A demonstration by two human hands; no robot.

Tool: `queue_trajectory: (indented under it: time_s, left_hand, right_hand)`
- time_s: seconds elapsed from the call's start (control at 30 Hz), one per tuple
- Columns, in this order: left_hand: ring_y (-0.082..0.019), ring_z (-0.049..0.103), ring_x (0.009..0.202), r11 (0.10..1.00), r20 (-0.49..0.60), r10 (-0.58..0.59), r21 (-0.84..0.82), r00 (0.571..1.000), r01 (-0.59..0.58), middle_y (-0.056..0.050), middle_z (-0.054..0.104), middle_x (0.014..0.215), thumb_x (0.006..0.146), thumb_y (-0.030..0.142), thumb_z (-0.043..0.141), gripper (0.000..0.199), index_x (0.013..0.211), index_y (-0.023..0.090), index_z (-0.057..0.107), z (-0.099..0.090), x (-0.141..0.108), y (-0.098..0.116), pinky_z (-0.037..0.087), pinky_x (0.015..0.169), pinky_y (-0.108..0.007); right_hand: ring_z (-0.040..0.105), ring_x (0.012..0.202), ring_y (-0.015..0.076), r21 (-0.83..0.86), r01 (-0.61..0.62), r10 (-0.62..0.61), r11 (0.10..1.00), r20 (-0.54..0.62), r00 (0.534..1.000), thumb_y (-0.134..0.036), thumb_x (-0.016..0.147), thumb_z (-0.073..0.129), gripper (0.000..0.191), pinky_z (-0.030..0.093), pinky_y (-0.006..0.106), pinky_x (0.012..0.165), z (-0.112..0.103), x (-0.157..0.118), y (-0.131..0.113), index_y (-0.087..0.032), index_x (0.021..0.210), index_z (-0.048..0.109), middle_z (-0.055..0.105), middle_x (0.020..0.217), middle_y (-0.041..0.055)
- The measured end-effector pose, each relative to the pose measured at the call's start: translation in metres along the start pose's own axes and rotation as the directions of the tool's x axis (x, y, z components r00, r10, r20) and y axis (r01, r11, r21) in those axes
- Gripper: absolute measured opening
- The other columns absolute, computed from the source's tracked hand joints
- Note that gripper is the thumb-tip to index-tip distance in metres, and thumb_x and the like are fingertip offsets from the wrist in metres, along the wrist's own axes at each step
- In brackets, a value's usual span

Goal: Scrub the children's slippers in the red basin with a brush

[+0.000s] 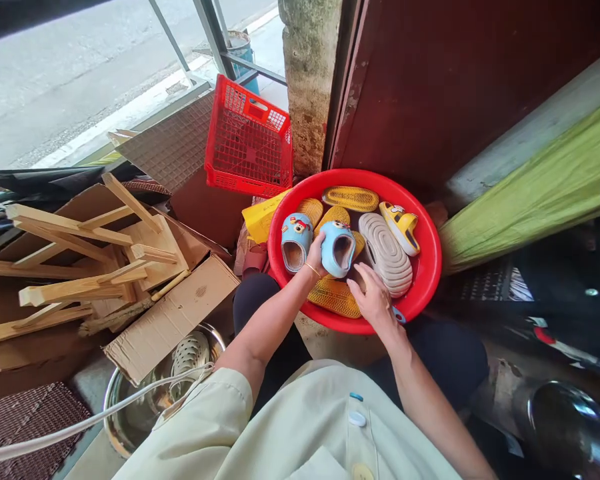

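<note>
- The left hand (318, 257) grips a small blue slipper (338, 248) by its side, lifting it just above the red basin (427, 267), opening turned toward the camera.
- The right hand (373, 297) rests loosely curled, holding nothing that I can see, with its fingertips at the near end of a beige slipper (386, 253) lying sole up.
- A second blue slipper (296, 241), matching the held one with a cartoon face on its toe, lies in the basin just beside the left hand.
- Judging by how things lie, the work is at an early or middle stage: one slipper is in hand, while the rest lie mixed in the basin, unpaired.
- Among them are yellow soles (351, 198) with fine ribbed treads, one near the far rim, another under the right hand, and a yellow slipper (403, 227) with a cartoon toe on its side.
- The slippers look like soft moulded foam or rubber; the beige sole has broad curved ridges. The basin is smooth, round, glossy plastic.
- Farther out: a red mesh crate (249, 143) leans upright, flattened cardboard (173, 317) holds wooden strips (65, 290), and a metal bowl (130, 413) sits beside the person's left knee.
</note>
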State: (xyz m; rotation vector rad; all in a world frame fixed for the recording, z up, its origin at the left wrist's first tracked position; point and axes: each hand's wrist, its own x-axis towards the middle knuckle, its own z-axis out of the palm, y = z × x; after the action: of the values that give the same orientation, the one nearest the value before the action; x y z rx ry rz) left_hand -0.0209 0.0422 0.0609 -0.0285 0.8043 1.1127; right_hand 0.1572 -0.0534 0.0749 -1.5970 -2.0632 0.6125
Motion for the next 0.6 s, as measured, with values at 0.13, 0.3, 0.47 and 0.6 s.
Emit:
queue_trajectory:
  time_s: [0.13, 0.3, 0.47, 0.6]
  left_hand:
    - [-0.035, 0.072, 0.121, 0.994, 0.095, -0.067, -0.077, 0.993, 0.074, -0.018, 0.078, 0.124, 0.106, 0.056, 0.036, 0.067, 0.146, 0.009, 0.062, -0.001, -0.002, 0.0, 0.052, 0.113, -0.053]
    - [-0.034, 0.072, 0.119, 0.996, 0.105, -0.073, -0.052, 0.992, 0.078, -0.018, 0.078, 0.121, 0.106, 0.059, 0.039, 0.068, 0.144, 0.008, 0.063, -0.004, -0.006, -0.006, 0.053, 0.114, -0.05]
    - [-0.033, 0.073, 0.118, 0.996, 0.048, 0.052, -0.077, 0.998, -0.048, -0.016, 0.08, 0.115, 0.106, 0.06, 0.045, 0.064, 0.138, 0.01, 0.066, -0.007, 0.001, -0.005, 0.053, 0.114, -0.048]
    - [-0.033, 0.074, 0.117, 0.997, -0.017, 0.02, -0.075, 1.0, -0.021, -0.014, 0.081, 0.108, 0.105, 0.065, 0.043, 0.065, 0.135, 0.013, 0.067, -0.007, 0.007, -0.006, 0.054, 0.114, -0.05]
  right_hand:
    - [0.07, 0.114, 0.0369, -0.43, -0.114, 0.216, 0.896, 0.198, 0.956, -0.019, 0.098, 0.054, 0.05, 0.056, 0.051, 0.096, -0.013, -0.034, 0.022, -0.017, 0.147, 0.06, 0.073, 0.124, 0.0228]
    - [0.076, 0.095, 0.0334, -0.435, -0.2, 0.294, 0.878, 0.16, 0.942, -0.012, 0.097, 0.045, 0.06, 0.059, 0.044, 0.079, -0.025, -0.04, 0.036, -0.021, 0.156, 0.055, 0.075, 0.119, 0.0205]
    - [0.075, 0.114, 0.0308, -0.157, -0.192, 0.194, 0.969, -0.007, 0.981, -0.026, 0.099, 0.048, 0.063, 0.062, 0.041, 0.094, -0.05, -0.057, 0.048, -0.022, 0.162, 0.048, 0.073, 0.138, 0.0146]
    - [0.075, 0.115, 0.0272, -0.018, -0.216, 0.212, 0.976, -0.125, 0.969, -0.034, 0.102, 0.045, 0.062, 0.063, 0.038, 0.095, -0.053, -0.081, 0.043, -0.025, 0.164, 0.046, 0.073, 0.139, 0.0102]
